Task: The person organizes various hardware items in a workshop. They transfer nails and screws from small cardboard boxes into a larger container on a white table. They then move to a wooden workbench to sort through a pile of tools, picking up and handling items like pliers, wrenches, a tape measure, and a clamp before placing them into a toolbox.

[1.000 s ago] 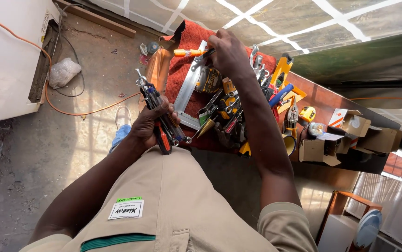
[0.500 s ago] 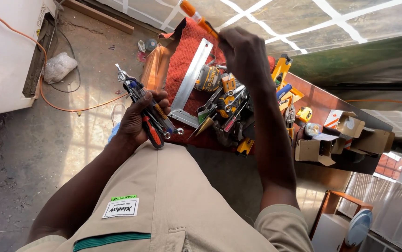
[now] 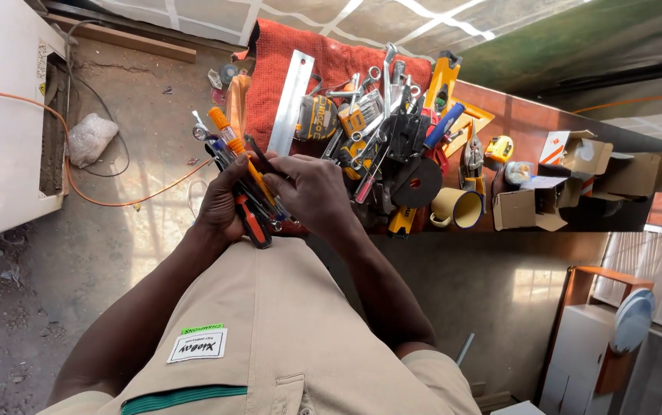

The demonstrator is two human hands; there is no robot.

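— What do the hands have?

— The left hand point(image 3: 223, 211) is closed around a fistful of screwdrivers with orange, blue and red-and-black handles point(image 3: 242, 180), held just off the near left corner of the bench point(image 3: 531, 123), shafts bunched so one grip keeps them all together. The right hand point(image 3: 312, 192) lies against the bundle, its fingers point(image 3: 281, 180) curled onto it; whether they pinch one single tool I cannot tell.

— And the rest?

— A heap of spanners and pliers point(image 3: 381, 115) lies on a red cloth point(image 3: 300, 58) at the bench's left end, beside a long steel ruler point(image 3: 291, 100).

— Any containers?

— A yellow enamel mug point(image 3: 458, 207) lies tipped near the front edge, its inside looking bare. Open cardboard boxes point(image 3: 546, 196) stand toward the right end; their contents are hidden.
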